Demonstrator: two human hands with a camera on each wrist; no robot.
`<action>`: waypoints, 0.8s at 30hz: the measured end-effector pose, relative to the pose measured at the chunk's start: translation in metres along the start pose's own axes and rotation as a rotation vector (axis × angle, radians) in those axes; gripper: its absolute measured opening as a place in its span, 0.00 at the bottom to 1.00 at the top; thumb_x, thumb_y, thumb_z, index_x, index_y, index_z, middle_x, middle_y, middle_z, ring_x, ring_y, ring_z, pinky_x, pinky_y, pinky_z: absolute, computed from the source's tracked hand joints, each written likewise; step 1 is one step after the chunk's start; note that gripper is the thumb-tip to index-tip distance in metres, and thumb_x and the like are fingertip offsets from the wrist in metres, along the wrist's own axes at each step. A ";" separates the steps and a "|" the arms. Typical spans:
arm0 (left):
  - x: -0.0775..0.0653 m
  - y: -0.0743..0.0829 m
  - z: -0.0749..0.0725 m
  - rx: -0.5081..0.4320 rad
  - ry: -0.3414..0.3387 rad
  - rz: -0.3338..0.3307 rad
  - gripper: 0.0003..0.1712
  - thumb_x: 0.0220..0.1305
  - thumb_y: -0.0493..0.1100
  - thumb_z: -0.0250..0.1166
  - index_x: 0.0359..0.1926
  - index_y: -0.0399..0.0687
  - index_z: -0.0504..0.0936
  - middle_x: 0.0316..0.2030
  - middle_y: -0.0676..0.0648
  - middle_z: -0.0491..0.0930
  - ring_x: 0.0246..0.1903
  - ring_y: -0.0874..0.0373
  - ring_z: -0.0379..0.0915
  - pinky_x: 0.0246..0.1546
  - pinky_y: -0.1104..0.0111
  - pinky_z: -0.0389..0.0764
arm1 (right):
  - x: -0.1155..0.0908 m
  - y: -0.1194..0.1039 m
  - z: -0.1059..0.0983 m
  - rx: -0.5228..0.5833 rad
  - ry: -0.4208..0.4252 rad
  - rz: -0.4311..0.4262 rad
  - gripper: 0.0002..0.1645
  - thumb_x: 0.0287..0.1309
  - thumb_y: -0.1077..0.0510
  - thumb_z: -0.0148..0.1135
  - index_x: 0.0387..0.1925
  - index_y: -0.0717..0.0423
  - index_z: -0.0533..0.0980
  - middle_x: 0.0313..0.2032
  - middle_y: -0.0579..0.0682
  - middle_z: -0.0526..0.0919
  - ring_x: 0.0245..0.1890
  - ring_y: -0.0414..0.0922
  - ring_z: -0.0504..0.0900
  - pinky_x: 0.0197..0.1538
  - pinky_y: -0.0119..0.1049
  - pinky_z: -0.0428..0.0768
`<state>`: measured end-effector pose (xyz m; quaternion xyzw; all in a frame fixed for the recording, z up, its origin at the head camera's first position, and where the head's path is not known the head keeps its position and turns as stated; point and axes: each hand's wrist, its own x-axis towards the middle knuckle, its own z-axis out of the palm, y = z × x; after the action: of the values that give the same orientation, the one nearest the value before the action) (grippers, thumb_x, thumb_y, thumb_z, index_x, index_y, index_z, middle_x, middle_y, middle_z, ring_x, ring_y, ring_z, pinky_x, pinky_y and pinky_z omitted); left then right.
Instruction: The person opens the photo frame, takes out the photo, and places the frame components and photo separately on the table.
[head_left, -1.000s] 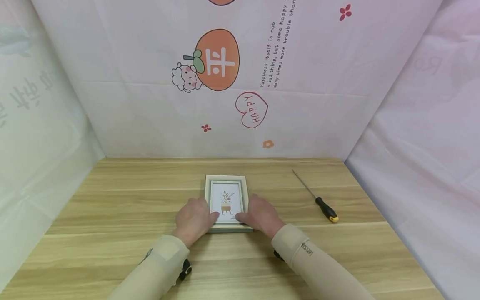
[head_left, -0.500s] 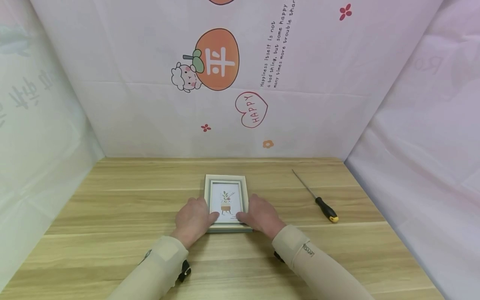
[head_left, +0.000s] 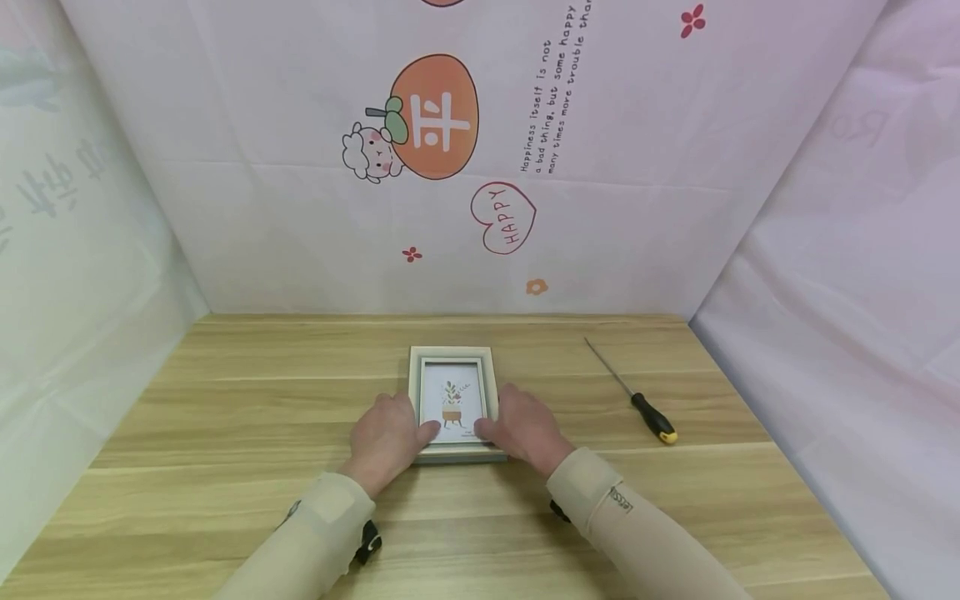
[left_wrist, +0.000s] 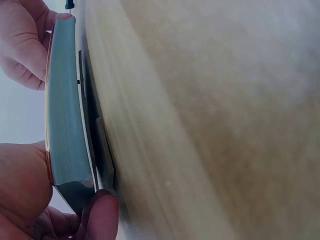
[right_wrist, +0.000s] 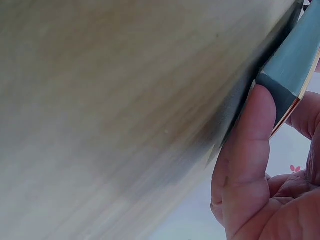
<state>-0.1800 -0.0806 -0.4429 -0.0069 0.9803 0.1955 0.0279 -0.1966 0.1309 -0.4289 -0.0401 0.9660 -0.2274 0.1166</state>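
A picture frame (head_left: 413,379) with a pale cream face and grey-green sides lies face up between both hands in the head view. Its picture shows a potted plant. My left hand (head_left: 386,440) grips the near left edge, thumb on the front. At the near right edge my right hand (head_left: 528,429) holds on the same way. The left wrist view shows the frame's side (left_wrist: 67,110) just off the table, with a thin dark flap (left_wrist: 104,155) beneath its back. A finger of the right hand (right_wrist: 247,160) reaches under the frame's corner (right_wrist: 280,95) in the right wrist view.
A screwdriver (head_left: 652,417) with a black and yellow handle lies to the right on the wood-grain table (head_left: 247,417). Printed white cloth (head_left: 300,242) stands behind the table, with more white cloth along both sides.
Both hands keep their grip. The frame's far edge has shifted very slightly upward in the head view, and the right thumb has moved a little. The screwdriver stays where it was.
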 end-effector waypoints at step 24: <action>-0.005 -0.002 -0.026 -0.013 0.084 0.030 0.27 0.66 0.58 0.69 0.41 0.35 0.81 0.38 0.38 0.80 0.24 0.51 0.73 0.18 0.61 0.75 | -0.014 -0.015 -0.017 0.029 0.108 -0.095 0.26 0.64 0.44 0.67 0.45 0.62 0.72 0.28 0.50 0.79 0.25 0.45 0.75 0.29 0.37 0.76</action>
<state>-0.1762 -0.0920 -0.4194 -0.0007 0.9793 0.2019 -0.0163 -0.1867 0.1264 -0.4045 -0.0719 0.9645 -0.2483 0.0541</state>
